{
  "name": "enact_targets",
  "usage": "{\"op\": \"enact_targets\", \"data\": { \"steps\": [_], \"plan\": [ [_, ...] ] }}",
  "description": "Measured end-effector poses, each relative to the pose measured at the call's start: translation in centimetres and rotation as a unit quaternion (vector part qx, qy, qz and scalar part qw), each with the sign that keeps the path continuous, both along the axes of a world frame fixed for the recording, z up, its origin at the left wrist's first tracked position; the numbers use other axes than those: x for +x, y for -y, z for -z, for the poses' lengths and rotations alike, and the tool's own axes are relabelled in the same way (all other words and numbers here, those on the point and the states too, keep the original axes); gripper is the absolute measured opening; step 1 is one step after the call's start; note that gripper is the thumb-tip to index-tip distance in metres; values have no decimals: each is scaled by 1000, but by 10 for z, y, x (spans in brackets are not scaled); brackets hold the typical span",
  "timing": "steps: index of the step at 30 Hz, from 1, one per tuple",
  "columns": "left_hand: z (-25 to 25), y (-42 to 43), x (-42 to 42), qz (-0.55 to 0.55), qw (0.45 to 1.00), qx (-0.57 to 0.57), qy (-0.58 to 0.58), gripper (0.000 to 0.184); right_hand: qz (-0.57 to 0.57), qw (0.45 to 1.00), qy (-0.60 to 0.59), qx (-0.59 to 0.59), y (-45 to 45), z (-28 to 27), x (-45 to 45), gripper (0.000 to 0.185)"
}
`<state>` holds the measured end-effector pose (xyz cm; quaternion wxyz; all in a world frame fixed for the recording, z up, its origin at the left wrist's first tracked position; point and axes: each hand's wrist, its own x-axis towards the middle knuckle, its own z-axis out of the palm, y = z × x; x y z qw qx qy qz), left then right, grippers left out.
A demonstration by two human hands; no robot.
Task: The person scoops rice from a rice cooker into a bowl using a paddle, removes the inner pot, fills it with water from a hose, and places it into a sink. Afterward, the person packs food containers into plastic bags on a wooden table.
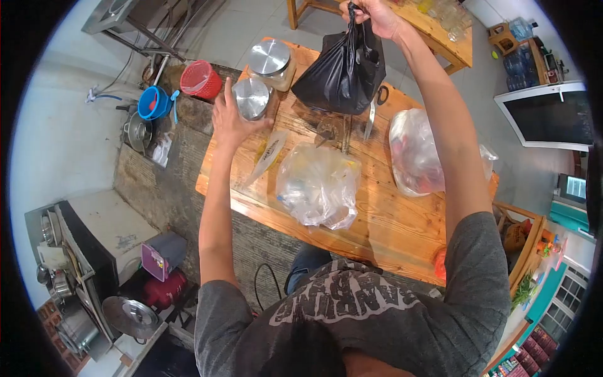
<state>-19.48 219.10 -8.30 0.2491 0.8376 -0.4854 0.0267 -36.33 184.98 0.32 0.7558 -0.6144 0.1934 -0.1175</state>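
My right hand [382, 17] is closed around the gathered top of a black plastic bag [345, 75], which hangs full over the far side of the wooden table [389, 220]. My left hand [233, 119] is curved around the near side of a glass jar with a silver lid [252, 98], fingers on its left and thumb at its front. Behind it stands a larger silver-lidded jar [270, 60]. Scissors with black handles [375, 113] lie beside the black bag. Closer to me sit a clear plastic bag [318, 185] and a flat printed plastic packet [267, 157].
Another filled clear bag [414, 151] rests on the right, partly behind my right arm. Off the table's left side are a red basket [201, 80] and a blue bucket [154, 103]. A second wooden table [440, 31] with glassware stands at the back.
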Motion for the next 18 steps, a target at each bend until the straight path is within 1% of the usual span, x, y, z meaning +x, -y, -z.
{"op": "enact_targets", "data": {
  "steps": [2,3,5,6,7,8,9,10,12,13,14,15,16,17,18],
  "plan": [
    [0,-5,-6,17,998,-65,0,113,-12,999,-4,-39,-3,5,5,30],
    [-2,-7,-5,18,995,-94,26,103,-14,1000,13,-7,-4,8,6,29],
    [-17,-14,-4,13,986,-147,73,84,-74,994,1,82,9,14,-4,29],
    [-18,-21,-1,3,988,-156,13,73,-111,986,-6,127,16,17,-6,29],
    [-18,-29,7,-13,985,-165,-45,62,-29,998,-14,57,6,8,-10,28],
    [-17,-40,14,-30,979,-173,-101,51,51,998,-19,-12,-12,-9,-17,28],
    [-14,-52,18,-50,965,-167,-198,36,74,997,-26,-20,-23,-24,-20,28],
    [-6,-68,22,-70,963,-109,-235,37,98,994,-32,-28,-29,-36,-22,28],
    [28,-98,24,-103,945,1,-311,38,63,997,26,-25,-27,-51,-25,26],
    [48,-109,22,-67,911,17,-406,42,30,998,51,-21,-43,-71,-21,25],
    [68,-117,15,-27,867,33,-497,46,0,997,73,-17,-64,-93,-18,25],
    [78,-122,3,-17,839,34,-543,54,10,996,74,-46,-77,-112,-11,24],
    [89,-124,-9,-5,809,34,-586,63,47,991,118,-43,-99,-127,-5,21],
    [112,-126,-16,-2,805,-5,-594,61,-11,979,188,82,-64,-120,1,22],
    [138,-129,-21,2,799,-45,-600,59,-66,970,224,66,-69,-134,2,24]
  ]
}}
